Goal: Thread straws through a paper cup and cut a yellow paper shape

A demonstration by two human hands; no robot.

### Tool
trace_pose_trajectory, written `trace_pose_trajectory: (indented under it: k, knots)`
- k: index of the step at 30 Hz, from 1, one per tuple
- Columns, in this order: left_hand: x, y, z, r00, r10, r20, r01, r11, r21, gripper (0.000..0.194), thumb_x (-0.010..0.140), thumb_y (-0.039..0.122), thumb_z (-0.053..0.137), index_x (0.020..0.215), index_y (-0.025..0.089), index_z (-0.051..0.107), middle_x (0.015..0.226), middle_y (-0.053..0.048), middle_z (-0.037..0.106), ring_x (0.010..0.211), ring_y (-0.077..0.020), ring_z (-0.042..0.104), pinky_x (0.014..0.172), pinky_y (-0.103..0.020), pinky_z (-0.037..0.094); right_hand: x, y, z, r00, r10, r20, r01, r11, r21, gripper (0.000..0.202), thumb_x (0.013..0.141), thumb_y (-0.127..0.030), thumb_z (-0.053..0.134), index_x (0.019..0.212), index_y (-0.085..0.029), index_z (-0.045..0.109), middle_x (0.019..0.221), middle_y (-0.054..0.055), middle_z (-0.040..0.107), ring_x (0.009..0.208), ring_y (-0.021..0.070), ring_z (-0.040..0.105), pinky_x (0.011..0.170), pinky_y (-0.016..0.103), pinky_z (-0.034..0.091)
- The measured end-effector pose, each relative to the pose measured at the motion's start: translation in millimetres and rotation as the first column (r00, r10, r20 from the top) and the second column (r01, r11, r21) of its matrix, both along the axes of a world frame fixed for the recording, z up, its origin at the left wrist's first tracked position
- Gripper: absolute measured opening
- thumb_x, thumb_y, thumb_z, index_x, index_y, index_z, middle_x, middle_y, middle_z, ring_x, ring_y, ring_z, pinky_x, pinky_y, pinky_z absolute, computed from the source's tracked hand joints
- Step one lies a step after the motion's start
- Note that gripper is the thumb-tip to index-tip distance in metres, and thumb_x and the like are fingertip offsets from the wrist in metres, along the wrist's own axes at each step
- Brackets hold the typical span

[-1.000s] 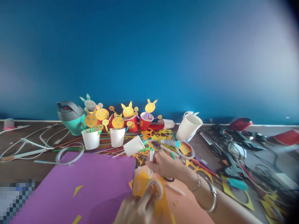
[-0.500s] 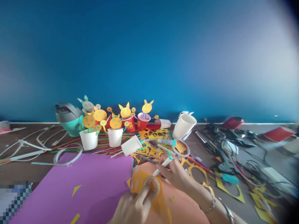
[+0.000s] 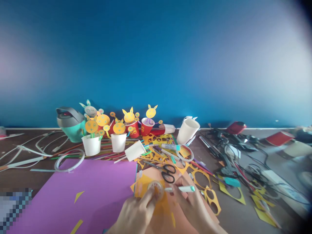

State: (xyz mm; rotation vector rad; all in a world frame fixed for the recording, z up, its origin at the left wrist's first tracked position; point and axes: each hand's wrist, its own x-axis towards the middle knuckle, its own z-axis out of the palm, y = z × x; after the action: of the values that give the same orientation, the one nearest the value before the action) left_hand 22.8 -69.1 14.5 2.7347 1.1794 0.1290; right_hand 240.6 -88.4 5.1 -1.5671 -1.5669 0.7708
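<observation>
My left hand (image 3: 137, 208) has its fingers curled down on a roll of clear tape (image 3: 159, 189), which lies flat on a yellow-orange paper sheet (image 3: 159, 209). My right hand (image 3: 186, 200) pinches a white marker with a teal end (image 3: 182, 188). The marker lies almost level, its tip pointing left at the tape roll, just short of it. Black-handled scissors (image 3: 168, 174) rest on the peach paper (image 3: 156, 170) beyond my right hand. A small teal piece (image 3: 173, 159) sits among the scraps behind them.
Purple paper (image 3: 104, 185) with yellow scraps lies left. Behind stand white cups (image 3: 118, 143) and red cups (image 3: 147, 128) with yellow animal faces, beside a tipped white cup (image 3: 135, 151) and a teal-grey container (image 3: 73, 126). Cut yellow sheets (image 3: 201, 178) and cables (image 3: 243, 162) spread right.
My right hand has drawn back toward me with the marker and turned it level beside the tape roll. The scissors' handles are now uncovered. My left hand stays on the roll.
</observation>
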Motion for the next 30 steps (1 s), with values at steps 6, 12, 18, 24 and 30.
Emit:
trace_pose_trajectory:
  k: [6, 12, 18, 24, 30]
  knots:
    - [0, -1, 2.9, 0.998, -0.02, -0.058, 0.02, 1.0, -0.001, 0.068, 0.081, -0.007, 0.048, 0.138, 0.029, 0.058, 0.141, -0.004, 0.061, 0.075, -0.0199, 0.076, 0.071, -0.026, 0.062, -5, -15, -10.4, 0.997, -0.049, 0.067, 0.042, 0.994, 0.103, 0.034, 0.098, -0.043, 0.047, 0.073, -0.021, 0.054, 0.07, 0.003, 0.063, 0.067, 0.019, 0.057, 0.065, 0.028, 0.044]
    - [-4, -1, -4.9, 0.987, -0.03, 0.16, 0.013, 0.994, 0.109, 0.056, 0.089, 0.001, 0.049, 0.134, 0.032, 0.059, 0.128, 0.0, 0.07, 0.079, -0.016, 0.073, 0.07, -0.022, 0.057, -6, -20, -8.3, 0.992, -0.071, 0.107, 0.057, 0.99, 0.13, 0.034, 0.097, -0.042, 0.049, 0.071, -0.022, 0.055, 0.066, 0.001, 0.061, 0.066, 0.0187, 0.057, 0.062, 0.028, 0.043]
    - [-1, 3, -14.7, 0.961, -0.097, 0.258, 0.008, 0.946, 0.324, 0.029, 0.098, 0.02, 0.051, 0.123, 0.026, 0.063, 0.107, 0.001, 0.074, 0.096, -0.021, 0.066, 0.087, -0.031, 0.053, 0, -19, 4.4, 0.992, -0.048, 0.115, 0.011, 0.955, 0.298, 0.017, 0.1, -0.028, 0.047, 0.098, -0.022, 0.063, 0.083, 0.003, 0.07, 0.075, 0.0189, 0.065, 0.07, 0.028, 0.049]
    - [4, 6, -21.6, 0.929, -0.136, 0.344, -0.011, 0.919, 0.394, 0.024, 0.101, 0.019, 0.044, 0.11, 0.021, 0.066, 0.103, -0.002, 0.074, 0.097, -0.0205, 0.066, 0.09, -0.033, 0.052, -16, -8, 14.6, 0.89, 0.188, 0.414, -0.305, 0.922, 0.237, 0.036, 0.088, -0.011, 0.055, 0.122, -0.024, 0.058, 0.112, 0.009, 0.069, 0.104, 0.0256, 0.063, 0.086, 0.038, 0.049]
    - [0, 10, -1.6, 0.911, -0.137, 0.389, 0.118, 0.99, 0.074, 0.032, 0.095, 0.01, 0.05, 0.121, 0.025, 0.06, 0.113, -0.002, 0.07, 0.107, -0.0217, 0.065, 0.096, -0.037, 0.052, -27, -1, 16.6, 0.877, 0.23, 0.422, -0.332, 0.924, 0.187, 0.043, 0.084, -0.01, 0.059, 0.124, -0.025, 0.054, 0.11, 0.007, 0.068, 0.103, 0.0262, 0.062, 0.088, 0.041, 0.047]
